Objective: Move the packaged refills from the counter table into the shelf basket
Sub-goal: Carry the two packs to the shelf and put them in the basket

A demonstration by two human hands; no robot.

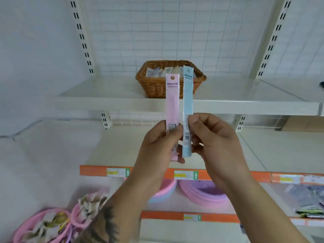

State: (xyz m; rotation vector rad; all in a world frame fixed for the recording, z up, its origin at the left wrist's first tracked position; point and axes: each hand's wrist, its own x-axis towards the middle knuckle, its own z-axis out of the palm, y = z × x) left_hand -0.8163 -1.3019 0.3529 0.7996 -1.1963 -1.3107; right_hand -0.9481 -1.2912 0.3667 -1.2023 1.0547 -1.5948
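Two hands raise slim refill packs upright mid-frame.
Left hand [157,146] pinches the pink pack [172,102]; right hand [215,137] pinches the blue pack [188,95], before the wicker basket [152,85].

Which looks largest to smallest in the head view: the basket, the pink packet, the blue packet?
1. Basket, widest by far, though it stands farther away on the shelf.
2. Pink packet and blue packet: alike in length and width; I cannot rank them. Both are held near the camera, so they look bigger than they are.
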